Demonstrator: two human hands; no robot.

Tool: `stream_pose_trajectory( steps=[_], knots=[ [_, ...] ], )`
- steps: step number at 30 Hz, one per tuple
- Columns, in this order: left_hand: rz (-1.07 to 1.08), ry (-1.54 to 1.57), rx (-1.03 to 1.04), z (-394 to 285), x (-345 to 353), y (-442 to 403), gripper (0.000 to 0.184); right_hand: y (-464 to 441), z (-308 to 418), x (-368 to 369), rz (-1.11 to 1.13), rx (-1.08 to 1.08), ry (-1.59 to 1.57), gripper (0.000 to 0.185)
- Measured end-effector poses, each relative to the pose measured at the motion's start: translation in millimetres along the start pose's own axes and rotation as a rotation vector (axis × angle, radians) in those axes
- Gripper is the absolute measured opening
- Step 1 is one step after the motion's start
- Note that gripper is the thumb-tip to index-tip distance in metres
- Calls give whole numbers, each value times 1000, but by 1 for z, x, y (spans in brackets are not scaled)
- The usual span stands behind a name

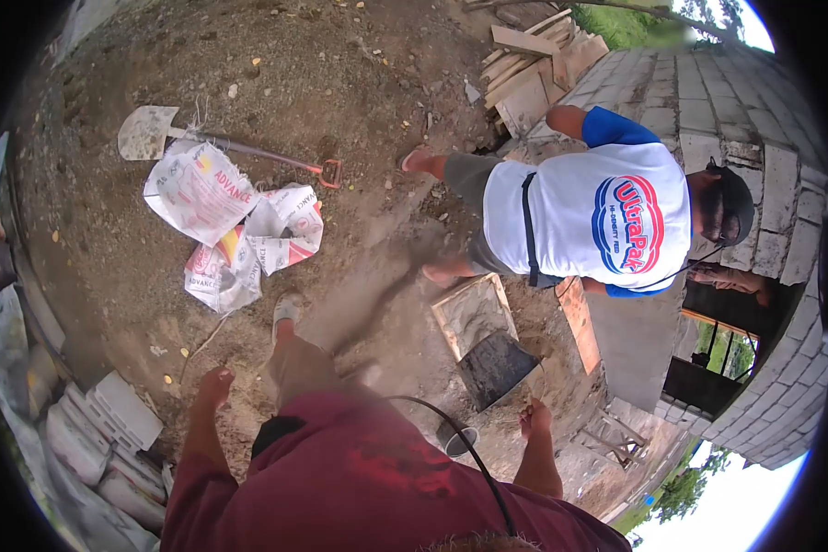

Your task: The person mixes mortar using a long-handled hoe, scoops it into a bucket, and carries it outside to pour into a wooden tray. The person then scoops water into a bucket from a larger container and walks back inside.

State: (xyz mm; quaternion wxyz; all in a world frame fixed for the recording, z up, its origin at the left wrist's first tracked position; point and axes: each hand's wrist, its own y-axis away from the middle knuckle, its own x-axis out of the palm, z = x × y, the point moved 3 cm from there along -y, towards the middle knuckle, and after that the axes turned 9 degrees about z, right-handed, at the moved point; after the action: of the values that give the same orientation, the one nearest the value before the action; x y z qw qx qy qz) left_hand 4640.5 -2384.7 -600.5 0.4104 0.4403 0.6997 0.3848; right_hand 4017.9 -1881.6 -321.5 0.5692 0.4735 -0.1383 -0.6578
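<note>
My left hand (215, 386) hangs low over the dirt at the lower left, its fingers loosely curled with nothing visible in them. At the lower right my right hand (534, 419) is closed, with its fingers curled in; what it holds, if anything, is too small to name. Nearest to it are a black container (497, 370), tilted against a wooden-framed box (474, 313) of grey material, and a round bucket (460, 442) partly behind my shirt.
A person in a white shirt (561, 216) stands beside a block wall (773, 202). A shovel (248, 152) and printed sacks (202, 193) lie on the dirt. Planks (534, 69) are piled at the top; stacked blocks (120, 409) stand at lower left.
</note>
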Motion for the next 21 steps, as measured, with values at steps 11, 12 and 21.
stream_pose_trajectory(
  steps=[11,12,21],
  knots=[
    [-80,-108,106,-35,-54,-11,27,22,-34,17,183,-121,30,23],
    [-106,-113,147,-38,-60,-17,27,26,-41,11,164,-101,6,23],
    [8,-359,161,-136,-69,-18,38,39,-163,-71,-14,46,-140,26]
  ],
)
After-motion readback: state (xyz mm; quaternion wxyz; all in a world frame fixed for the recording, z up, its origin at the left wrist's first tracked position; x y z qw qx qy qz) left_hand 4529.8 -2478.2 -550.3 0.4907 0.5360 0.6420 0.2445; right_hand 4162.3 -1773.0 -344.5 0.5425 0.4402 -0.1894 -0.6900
